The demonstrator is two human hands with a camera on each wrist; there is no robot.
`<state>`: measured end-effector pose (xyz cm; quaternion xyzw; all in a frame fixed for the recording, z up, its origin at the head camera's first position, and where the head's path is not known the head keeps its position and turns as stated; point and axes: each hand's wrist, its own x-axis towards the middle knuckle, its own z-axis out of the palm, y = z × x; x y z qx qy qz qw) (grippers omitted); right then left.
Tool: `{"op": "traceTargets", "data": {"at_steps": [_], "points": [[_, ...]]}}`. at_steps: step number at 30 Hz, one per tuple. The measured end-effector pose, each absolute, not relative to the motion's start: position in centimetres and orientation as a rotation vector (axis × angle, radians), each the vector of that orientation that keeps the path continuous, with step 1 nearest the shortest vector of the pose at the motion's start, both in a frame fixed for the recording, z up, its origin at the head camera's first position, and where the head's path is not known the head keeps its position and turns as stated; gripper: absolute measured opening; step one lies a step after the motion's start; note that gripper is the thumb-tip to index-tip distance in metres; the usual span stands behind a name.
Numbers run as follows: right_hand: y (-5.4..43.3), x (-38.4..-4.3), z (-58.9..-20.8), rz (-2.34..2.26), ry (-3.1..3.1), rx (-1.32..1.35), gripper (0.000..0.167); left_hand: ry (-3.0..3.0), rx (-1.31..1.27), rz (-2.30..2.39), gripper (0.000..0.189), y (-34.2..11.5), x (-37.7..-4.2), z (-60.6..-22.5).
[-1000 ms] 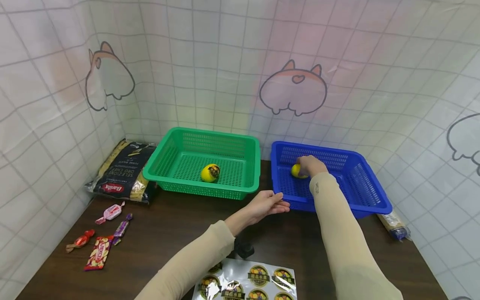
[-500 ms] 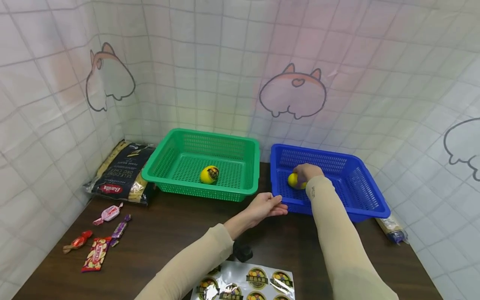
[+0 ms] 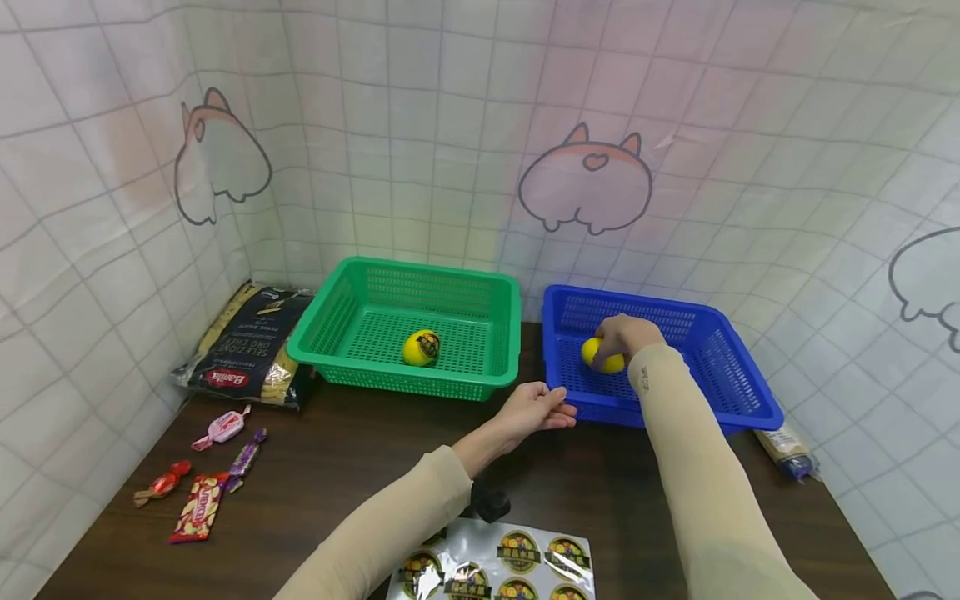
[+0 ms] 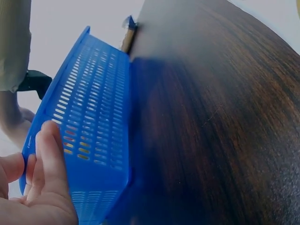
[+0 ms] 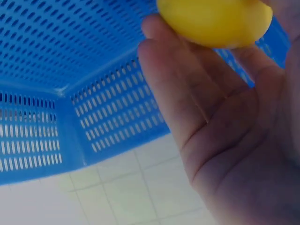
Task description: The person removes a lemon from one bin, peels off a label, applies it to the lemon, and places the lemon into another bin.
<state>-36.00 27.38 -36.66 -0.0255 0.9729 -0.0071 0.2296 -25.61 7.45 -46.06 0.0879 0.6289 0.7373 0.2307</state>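
Thumb and fingers of the right hand (image 3: 628,333) are curled round a yellow lemon (image 5: 215,21), low inside the blue basket (image 3: 652,313); from where I stand I can't tell whether it is off the mesh floor. The left hand (image 3: 525,410) pinches the basket's near rim at the corner, thumb inside, fingers against the outer wall. Next to it, the green basket (image 3: 405,381) has a second lemon (image 3: 413,351) lying in it, with a dark round label (image 3: 428,342) on its skin. I'd call that one finished and the gripped one barely begun: it hasn't left the blue basket, and I see no label on its visible side. Nearest the person, a sheet of fruit stickers (image 3: 480,542) lies on the table (image 3: 360,450), several rounds unused. Off to the left are a Barilla penne bag (image 3: 251,346) and wrapped sweets (image 3: 223,426).
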Motion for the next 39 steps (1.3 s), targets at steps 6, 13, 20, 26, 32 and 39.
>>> {"op": "traceTargets", "data": {"at_steps": [6,13,20,26,32,39], "points": [[26.7,-35.9,-35.7,-0.091,2.652,-0.065,0.066,1.758,0.235,2.033,0.02,7.2,-25.5,-46.3],[26.0,-35.6,-34.5,-0.179,2.628,-0.121,0.056,1.792,0.235,2.003,0.023,7.4,-25.5,-46.3],[24.6,-34.0,-32.8,-0.18,2.665,-0.266,0.056,1.803,0.214,1.974,0.025,7.4,-25.5,-46.2],[23.2,-31.8,-30.8,-0.149,2.71,-0.321,0.061,1.805,0.235,1.964,0.026,7.1,-25.7,-46.4],[22.4,-30.0,-29.4,-0.134,2.72,-0.359,0.059,1.8,0.245,1.968,0.024,7.0,-25.7,-46.4],[22.3,-28.4,-28.6,-0.231,2.705,-0.424,0.059,1.852,0.255,1.936,0.029,7.0,-25.7,-46.3]]}}
